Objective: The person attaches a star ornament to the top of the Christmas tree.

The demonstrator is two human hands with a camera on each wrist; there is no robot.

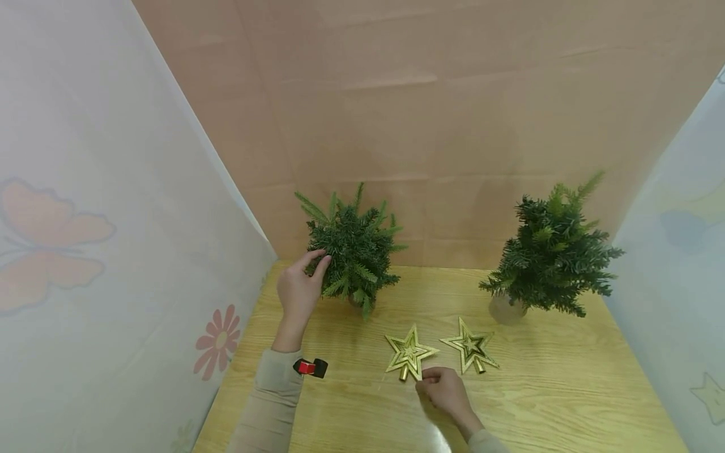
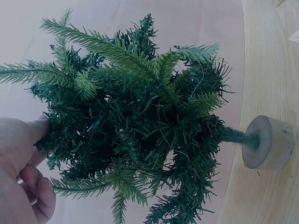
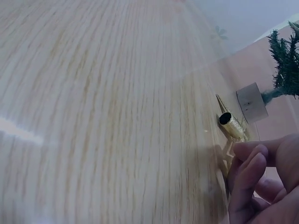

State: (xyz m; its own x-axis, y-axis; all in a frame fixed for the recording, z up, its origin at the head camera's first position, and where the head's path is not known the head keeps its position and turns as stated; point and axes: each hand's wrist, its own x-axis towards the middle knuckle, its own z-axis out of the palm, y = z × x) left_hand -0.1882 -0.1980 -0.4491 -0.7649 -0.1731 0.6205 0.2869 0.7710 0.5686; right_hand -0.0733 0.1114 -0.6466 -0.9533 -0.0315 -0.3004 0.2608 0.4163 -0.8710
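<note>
A small artificial Christmas tree (image 1: 354,245) with a round wooden base (image 2: 268,142) stands at the back left. My left hand (image 1: 300,286) pinches the edge of its foliage between thumb and fingers; the fingertips are partly buried among the needles in the left wrist view. On the tabletop lies a gold star tree topper (image 1: 409,352), its hollow tube (image 3: 231,125) toward me. My right hand (image 1: 445,391) pinches the star's lower right point, and in the right wrist view the fingers cover much of the star. A second gold star topper (image 1: 469,345) lies just to the right.
Another small artificial tree (image 1: 555,251) stands at the back right on its round base (image 1: 506,309). The wooden table (image 1: 544,402) meets a brown cloth backdrop (image 1: 362,126) behind, with pale printed curtains (image 1: 130,207) at both sides.
</note>
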